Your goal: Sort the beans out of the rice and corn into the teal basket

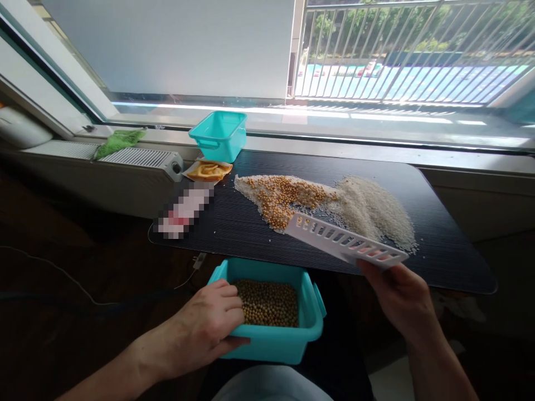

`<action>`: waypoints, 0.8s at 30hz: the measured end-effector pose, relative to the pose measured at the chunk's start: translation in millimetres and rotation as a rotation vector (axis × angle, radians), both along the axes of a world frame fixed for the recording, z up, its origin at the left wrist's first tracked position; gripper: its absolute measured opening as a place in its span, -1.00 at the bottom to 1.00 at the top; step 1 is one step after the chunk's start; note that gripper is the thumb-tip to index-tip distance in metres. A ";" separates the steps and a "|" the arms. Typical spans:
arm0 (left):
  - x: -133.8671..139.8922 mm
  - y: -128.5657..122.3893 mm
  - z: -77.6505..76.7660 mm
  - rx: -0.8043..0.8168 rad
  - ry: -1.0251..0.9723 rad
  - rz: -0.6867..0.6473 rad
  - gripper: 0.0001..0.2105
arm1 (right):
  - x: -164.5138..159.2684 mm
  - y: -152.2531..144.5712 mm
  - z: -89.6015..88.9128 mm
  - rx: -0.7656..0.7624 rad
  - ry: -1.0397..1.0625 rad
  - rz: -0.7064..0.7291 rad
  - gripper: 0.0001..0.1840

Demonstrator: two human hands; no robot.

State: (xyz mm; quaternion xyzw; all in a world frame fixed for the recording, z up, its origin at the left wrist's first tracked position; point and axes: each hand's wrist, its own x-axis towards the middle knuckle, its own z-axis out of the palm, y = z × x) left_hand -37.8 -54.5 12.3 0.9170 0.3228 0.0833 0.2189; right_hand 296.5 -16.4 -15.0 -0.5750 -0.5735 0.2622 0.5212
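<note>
My left hand (217, 317) grips the near left rim of a turquoise plastic bin (284, 342), its fingers curled over the edge. Inside the bin lies a layer of round, pea-like dried beans (267, 303). My right hand (403, 298) holds a white slotted plastic strip (343, 239) by its right end. The strip slants over the dark table, and its far left end is at the edge of a heap of yellow dried beans (288, 195) mixed with pale grains. To the right of these beans spreads a pile of white rice-like grains (376, 214).
A second turquoise bin (225, 139) stands at the back left of the dark table (242, 239). Near it are an orange-yellow packet (209, 170) and a blurred pinkish item (184, 211). A green cloth (119, 142) lies on the radiator (142, 157); a cable (62, 278) runs at the left.
</note>
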 end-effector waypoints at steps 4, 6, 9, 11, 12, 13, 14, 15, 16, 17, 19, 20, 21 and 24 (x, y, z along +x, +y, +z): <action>12.8 2.9 5.3 -0.014 -0.003 -0.042 -0.78 | 12.0 8.5 -7.2 0.001 0.001 -0.184 -0.73; 17.8 5.8 7.0 -0.018 -0.005 -0.051 -0.78 | 13.0 13.4 -11.4 -0.019 0.018 -0.165 -0.71; 23.0 10.3 8.7 -0.012 -0.010 -0.062 -0.77 | 10.5 18.3 -15.4 -0.046 0.024 -0.138 -0.70; 24.9 12.3 9.3 -0.011 -0.017 -0.065 -0.78 | 8.0 19.1 -15.4 -0.066 0.018 -0.108 -0.70; 25.5 12.9 9.5 -0.011 -0.021 -0.063 -0.78 | 6.9 18.7 -14.5 -0.072 0.014 -0.091 -0.70; 25.9 13.4 9.5 -0.013 -0.025 -0.060 -0.79 | 6.1 17.9 -13.2 -0.077 0.010 -0.073 -0.70; 26.2 13.7 9.4 -0.016 -0.026 -0.058 -0.79 | 5.7 16.6 -11.4 -0.083 0.004 -0.053 -0.71; 26.4 13.9 9.3 -0.019 -0.025 -0.057 -0.79 | 5.5 15.0 -9.4 -0.087 -0.001 -0.038 -0.72; 26.5 14.1 9.1 -0.025 -0.023 -0.059 -0.78 | 5.6 13.4 -7.3 -0.089 -0.005 -0.028 -0.73; 26.5 14.3 8.9 -0.032 -0.020 -0.061 -0.78 | 5.9 11.7 -5.2 -0.088 -0.010 -0.024 -0.73; 26.6 14.7 8.4 -0.046 -0.020 -0.063 -0.78 | 6.6 9.0 -1.6 -0.084 -0.022 -0.029 -0.75; 26.7 14.9 8.0 -0.048 -0.025 -0.063 -0.78 | 6.9 8.0 -0.3 -0.081 -0.030 -0.034 -0.75; 26.7 15.1 7.6 -0.048 -0.031 -0.063 -0.78 | 7.2 7.2 0.6 -0.079 -0.037 -0.035 -0.75; 26.9 16.0 6.2 -0.041 -0.043 -0.063 -0.77 | 7.9 4.3 2.1 -0.088 -0.062 0.001 -0.75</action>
